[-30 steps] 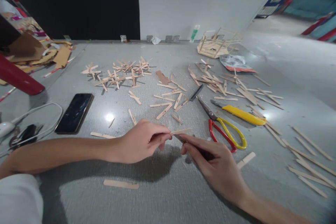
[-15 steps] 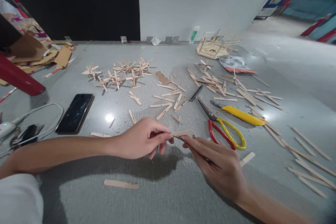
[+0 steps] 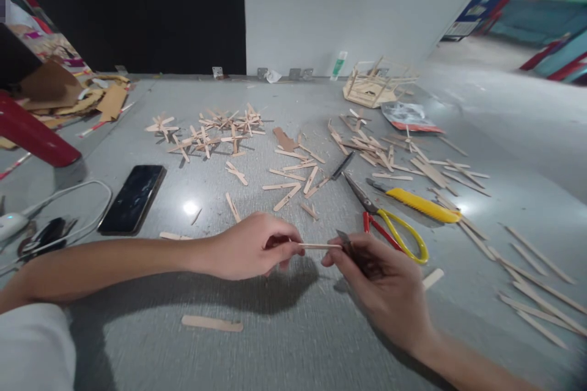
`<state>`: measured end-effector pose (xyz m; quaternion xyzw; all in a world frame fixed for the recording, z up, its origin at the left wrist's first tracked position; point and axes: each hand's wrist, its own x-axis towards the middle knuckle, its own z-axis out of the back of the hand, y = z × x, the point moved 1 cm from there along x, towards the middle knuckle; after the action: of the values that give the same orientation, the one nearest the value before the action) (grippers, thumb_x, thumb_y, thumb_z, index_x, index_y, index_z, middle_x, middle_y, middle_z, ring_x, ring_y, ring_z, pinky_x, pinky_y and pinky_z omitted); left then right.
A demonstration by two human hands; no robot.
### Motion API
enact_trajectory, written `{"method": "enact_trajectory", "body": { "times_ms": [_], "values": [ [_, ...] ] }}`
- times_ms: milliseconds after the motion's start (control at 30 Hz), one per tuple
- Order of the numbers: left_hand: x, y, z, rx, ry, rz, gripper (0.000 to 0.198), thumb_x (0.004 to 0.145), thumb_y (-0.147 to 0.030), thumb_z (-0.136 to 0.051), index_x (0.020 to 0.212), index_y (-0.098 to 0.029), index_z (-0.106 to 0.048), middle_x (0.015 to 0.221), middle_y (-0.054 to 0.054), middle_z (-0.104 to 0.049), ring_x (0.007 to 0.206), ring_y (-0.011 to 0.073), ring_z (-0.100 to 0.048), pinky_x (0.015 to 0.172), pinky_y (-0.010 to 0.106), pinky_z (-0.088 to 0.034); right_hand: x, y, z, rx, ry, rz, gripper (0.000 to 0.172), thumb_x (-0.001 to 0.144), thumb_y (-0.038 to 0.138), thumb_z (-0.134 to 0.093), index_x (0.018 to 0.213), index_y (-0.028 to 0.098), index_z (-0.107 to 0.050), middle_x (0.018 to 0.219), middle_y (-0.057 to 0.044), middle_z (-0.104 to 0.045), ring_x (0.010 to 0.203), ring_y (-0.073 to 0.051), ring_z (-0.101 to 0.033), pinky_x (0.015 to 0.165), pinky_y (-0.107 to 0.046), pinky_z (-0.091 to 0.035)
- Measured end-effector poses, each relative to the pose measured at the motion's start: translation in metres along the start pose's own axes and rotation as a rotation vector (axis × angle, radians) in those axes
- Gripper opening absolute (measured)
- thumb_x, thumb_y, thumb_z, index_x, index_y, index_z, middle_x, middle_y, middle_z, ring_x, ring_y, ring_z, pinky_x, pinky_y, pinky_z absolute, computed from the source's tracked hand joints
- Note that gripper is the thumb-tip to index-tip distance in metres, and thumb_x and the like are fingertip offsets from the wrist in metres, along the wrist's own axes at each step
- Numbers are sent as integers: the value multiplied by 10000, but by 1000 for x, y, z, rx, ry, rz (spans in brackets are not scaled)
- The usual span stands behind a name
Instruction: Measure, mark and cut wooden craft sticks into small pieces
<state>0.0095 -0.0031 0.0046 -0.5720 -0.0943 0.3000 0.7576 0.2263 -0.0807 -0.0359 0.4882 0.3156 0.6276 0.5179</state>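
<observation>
My left hand (image 3: 259,245) pinches one end of a thin wooden craft stick (image 3: 316,246), held above the table and seen nearly edge-on. At the stick's other end are the fingertips of my right hand (image 3: 385,281). A small grey metal blade (image 3: 343,236) pokes up from my right hand's closed fingers, and the rest of it is hidden. Below my left arm lies a single craft stick (image 3: 211,322). Scissors (image 3: 385,220) with one red and one yellow handle rest just beyond my right hand, beside a yellow cutter knife (image 3: 424,204).
Joined craft sticks (image 3: 215,131) and loose sticks (image 3: 371,149) litter the table. A phone (image 3: 132,198) and a white cable (image 3: 107,192) lie left. At the back stand a stick frame (image 3: 371,91), a glue stick (image 3: 338,65) and a plastic packet (image 3: 408,117).
The craft stick has turned from showing its flat face to nearly edge-on. My right hand has shifted slightly right, and the blade now points up instead of lying along the stick.
</observation>
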Motion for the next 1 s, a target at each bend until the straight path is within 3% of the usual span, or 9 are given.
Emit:
{"method": "enact_trajectory", "body": {
  "times_ms": [167,500,867,1000],
  "values": [
    [1,2,-2,102,-46,-95,379,1011,-434,-589,820,-124,-693,607,-30,-538,539,83,-452,508,193,-310,-5,7,-1,-54,-6,36,131,952,227,-678,822,220,-688,659,3,-745,509,-118,-666,494,-189,-525],
    [1,4,-5,137,-95,-113,244,943,-239,-588,731,-136,-647,556,-66,-453,526,67,-376,521,197,-282,-5,10,-4,17,38,-137,233,944,329,-669,737,223,-665,604,-29,-718,456,-131,-589,417,-226,-423],
    [-1,-3,-2,98,-36,-111,331,922,-178,-570,610,-166,-460,542,-66,-413,503,64,-359,519,218,-267,-3,7,-6,60,45,-218,279,922,396,-699,715,217,-646,578,-27,-696,455,-122,-528,425,-230,-400],
    [-1,-4,-1,103,-30,-97,324,945,-184,-560,631,-166,-480,534,-62,-431,494,68,-390,522,219,-273,-3,7,-6,73,48,-248,316,927,432,-697,704,218,-634,572,-24,-687,450,-118,-504,419,-229,-386]
  ]
}}
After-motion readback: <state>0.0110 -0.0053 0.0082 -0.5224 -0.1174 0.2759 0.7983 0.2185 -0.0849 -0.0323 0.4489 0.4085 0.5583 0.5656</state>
